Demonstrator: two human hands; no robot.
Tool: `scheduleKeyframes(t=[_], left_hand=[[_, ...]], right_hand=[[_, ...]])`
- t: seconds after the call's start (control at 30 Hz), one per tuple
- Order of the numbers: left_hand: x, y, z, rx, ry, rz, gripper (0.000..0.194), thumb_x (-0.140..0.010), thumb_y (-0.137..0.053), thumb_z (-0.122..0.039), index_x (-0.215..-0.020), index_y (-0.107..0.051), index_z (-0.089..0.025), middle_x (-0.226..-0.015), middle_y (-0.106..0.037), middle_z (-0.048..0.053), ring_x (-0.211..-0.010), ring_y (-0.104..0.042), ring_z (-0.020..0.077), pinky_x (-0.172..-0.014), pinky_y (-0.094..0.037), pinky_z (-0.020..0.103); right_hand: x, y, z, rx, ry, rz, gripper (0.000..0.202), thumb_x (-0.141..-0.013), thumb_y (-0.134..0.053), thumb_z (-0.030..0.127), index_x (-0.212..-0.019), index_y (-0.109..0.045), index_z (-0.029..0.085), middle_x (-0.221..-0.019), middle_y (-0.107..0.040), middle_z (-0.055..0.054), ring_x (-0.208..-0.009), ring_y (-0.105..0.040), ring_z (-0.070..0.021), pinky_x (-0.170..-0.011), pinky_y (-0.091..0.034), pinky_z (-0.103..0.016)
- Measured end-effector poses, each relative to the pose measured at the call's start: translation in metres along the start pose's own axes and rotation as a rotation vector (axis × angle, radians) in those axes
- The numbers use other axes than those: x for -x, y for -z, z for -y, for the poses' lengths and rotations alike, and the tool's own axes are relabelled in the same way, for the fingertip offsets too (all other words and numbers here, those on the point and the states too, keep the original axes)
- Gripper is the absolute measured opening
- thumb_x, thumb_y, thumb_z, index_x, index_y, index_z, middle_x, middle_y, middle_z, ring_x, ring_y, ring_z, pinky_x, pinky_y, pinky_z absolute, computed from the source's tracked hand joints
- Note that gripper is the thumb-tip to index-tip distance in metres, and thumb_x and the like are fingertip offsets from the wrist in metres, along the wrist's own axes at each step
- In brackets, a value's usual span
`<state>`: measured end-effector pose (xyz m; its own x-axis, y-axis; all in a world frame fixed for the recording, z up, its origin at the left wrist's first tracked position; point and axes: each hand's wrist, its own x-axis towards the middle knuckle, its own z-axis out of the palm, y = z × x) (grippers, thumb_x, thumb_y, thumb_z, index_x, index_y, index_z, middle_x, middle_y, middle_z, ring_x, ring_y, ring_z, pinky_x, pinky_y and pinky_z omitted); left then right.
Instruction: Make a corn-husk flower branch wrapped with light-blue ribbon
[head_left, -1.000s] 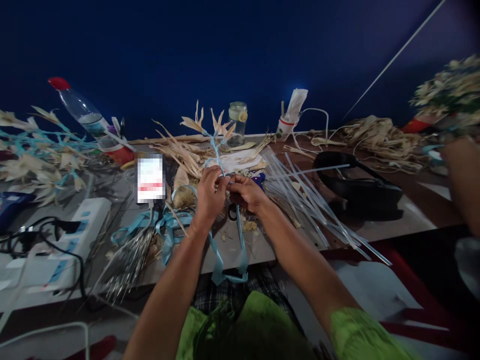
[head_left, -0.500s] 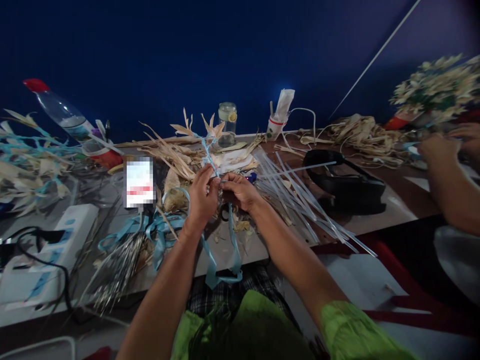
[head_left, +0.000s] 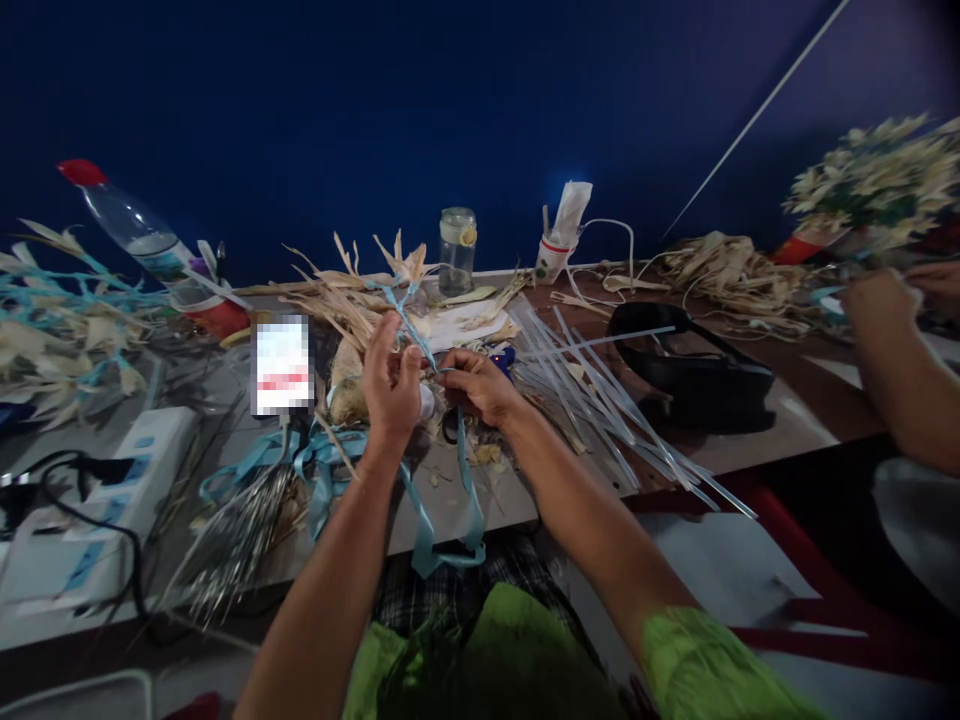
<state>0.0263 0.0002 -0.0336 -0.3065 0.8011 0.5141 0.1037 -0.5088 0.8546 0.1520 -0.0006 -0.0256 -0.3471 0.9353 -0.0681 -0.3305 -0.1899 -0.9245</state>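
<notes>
A stem wrapped in light blue ribbon point(head_left: 417, 338), with pale dried-husk petals point(head_left: 406, 262) at its top, slants between my hands over the table. My right hand point(head_left: 480, 386) pinches the ribbon at the stem's lower end. From there the loose blue ribbon point(head_left: 469, 490) hangs past the table's front edge and loops back to the left. My left hand point(head_left: 391, 385) is beside the stem, its fingers stretched up and its thumb apart from them. Whether its fingers still touch the stem I cannot tell.
Clear plastic sticks point(head_left: 600, 390) and a black headset-like object point(head_left: 690, 365) lie to the right. On the left are a bundle of thin wires point(head_left: 244, 540), a white power strip point(head_left: 112, 510) and a tilted bottle point(head_left: 135, 225). A co-worker's hand point(head_left: 881, 310) is at far right.
My left hand has loosened from its pinch on the stem and shifted slightly left, fingers opening. The petal tip has tilted left. My right hand keeps its pinch at the stem's lower end.
</notes>
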Motion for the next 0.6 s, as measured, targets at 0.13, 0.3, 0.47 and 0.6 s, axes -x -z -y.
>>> scheduleKeyframes(t=[0.13, 0.3, 0.47, 0.6], left_hand=[[0.002, -0.001, 0.005, -0.022, 0.052, 0.031, 0.037, -0.076, -0.059, -0.039, -0.108, -0.06, -0.019, -0.095, -0.063, 0.006, -0.074, -0.06, 0.0137, -0.071, -0.048, 0.028], [0.004, -0.001, 0.001, -0.122, -0.05, 0.027, 0.036, -0.077, -0.058, -0.037, -0.108, -0.059, -0.019, -0.114, -0.056, 0.01, -0.1, -0.055, 0.0188, -0.081, -0.046, 0.03], [0.006, 0.001, -0.008, -0.163, -0.076, -0.04, 0.03, -0.078, -0.058, -0.037, -0.101, -0.06, -0.018, -0.105, -0.055, 0.008, -0.09, -0.054, 0.0167, -0.078, -0.045, 0.03], [0.008, -0.003, -0.007, 0.04, 0.253, 0.136, 0.023, -0.075, -0.061, -0.038, -0.071, -0.064, -0.015, -0.067, -0.057, 0.002, -0.07, -0.054, 0.0138, -0.072, -0.044, 0.027]], right_hand=[[-0.001, 0.001, -0.003, 0.023, 0.012, 0.011, 0.023, -0.058, -0.068, 0.024, -0.058, -0.046, 0.018, -0.04, -0.037, 0.011, -0.033, -0.03, -0.0026, -0.036, -0.02, -0.017], [-0.003, 0.003, -0.004, 0.029, 0.018, 0.017, 0.021, -0.059, -0.068, 0.023, -0.06, -0.047, 0.018, -0.041, -0.038, 0.01, -0.033, -0.031, -0.0027, -0.036, -0.019, -0.018], [-0.002, 0.002, -0.002, -0.016, 0.034, -0.002, 0.021, -0.059, -0.067, 0.022, -0.059, -0.047, 0.018, -0.04, -0.034, 0.011, -0.033, -0.027, -0.0024, -0.036, -0.018, -0.018], [-0.001, 0.002, 0.0, -0.058, 0.044, 0.006, 0.022, -0.058, -0.068, 0.021, -0.058, -0.047, 0.017, -0.046, -0.041, 0.009, -0.036, -0.03, -0.0025, -0.037, -0.02, -0.017]])
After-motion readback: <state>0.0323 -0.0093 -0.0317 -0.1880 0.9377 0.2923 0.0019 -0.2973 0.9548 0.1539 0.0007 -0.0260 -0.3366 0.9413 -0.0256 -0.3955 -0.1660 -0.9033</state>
